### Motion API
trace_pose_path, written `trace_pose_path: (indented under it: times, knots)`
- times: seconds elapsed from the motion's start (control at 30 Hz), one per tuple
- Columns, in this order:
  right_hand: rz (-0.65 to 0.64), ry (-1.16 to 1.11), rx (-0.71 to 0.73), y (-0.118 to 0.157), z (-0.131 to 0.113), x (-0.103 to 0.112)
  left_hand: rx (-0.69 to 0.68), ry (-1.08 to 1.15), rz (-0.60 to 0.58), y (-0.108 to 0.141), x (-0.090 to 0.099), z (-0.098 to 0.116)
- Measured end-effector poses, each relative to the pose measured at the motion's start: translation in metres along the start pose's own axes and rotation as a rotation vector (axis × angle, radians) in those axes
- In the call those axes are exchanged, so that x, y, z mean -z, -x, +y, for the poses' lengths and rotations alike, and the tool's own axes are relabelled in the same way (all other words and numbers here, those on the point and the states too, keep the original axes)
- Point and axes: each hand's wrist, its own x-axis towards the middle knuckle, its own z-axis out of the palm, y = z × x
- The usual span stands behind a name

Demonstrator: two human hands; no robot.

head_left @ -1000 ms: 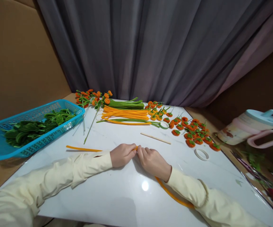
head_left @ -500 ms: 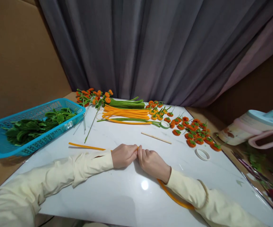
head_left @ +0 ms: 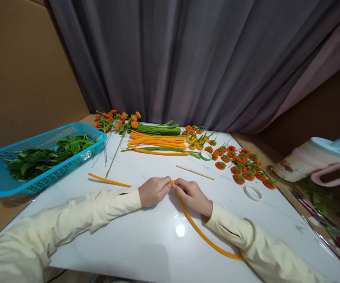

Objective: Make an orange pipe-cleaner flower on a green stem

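While left hand (head_left: pixel 155 191) pinches fuzzy orange strip (head_left: pixel 108 181) mid-table (head_left: pixel 114 243) — straight end pointing at left edge — small fold (head_left: pixel 172 182) now shows between fingertips. Hands nearly together, both on strip. Right hand (head_left: pixel 194 196) has rolled open slightly; strip's pliable tail, hidden under palm moments ago, now arcs toward front right corner — likely grip change mid-bend. Along right edge: puffy, green-capped orange flower heads (head_left: pixel 239 179).

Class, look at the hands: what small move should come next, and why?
Perhaps the right hand should give the orange strip a small twist while the left hand holds firm: orange shows between the hands, and a long length curves away below the right hand.
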Motion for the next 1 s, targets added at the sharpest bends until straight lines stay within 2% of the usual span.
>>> trace_pose_path:
  times: [0.17, 1.0]
  knots:
    - [-0.030, -0.076, -0.038, -0.0009, -0.0002, 0.0011, -0.023, -0.043, 0.021, 0.0008, -0.0013, 0.0001]
    - [-0.034, -0.012, 0.043, 0.0021, -0.0016, 0.0003, -0.043, -0.123, 0.015, 0.0025, -0.0014, 0.0018]
